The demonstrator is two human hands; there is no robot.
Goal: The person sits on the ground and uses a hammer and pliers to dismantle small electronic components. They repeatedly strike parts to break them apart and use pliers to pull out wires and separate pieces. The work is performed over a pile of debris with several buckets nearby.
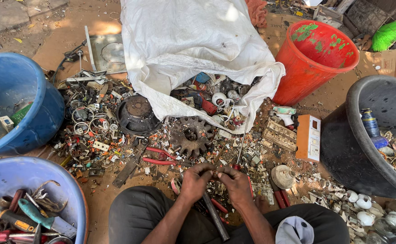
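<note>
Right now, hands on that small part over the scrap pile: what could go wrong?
1. Both hands, left hand and right hand, are bare and pinch a small piece too tiny to identify; a slip could cut a finger on the sharp scrap below.
2. The metal bar leans loose between the knees and may roll away.
3. The red-handled pliers and the rusty gear lie close ahead; a blind reach could snag them.

Small part [216,173], mostly hidden, pinched above dark metal rod [216,217].
</note>
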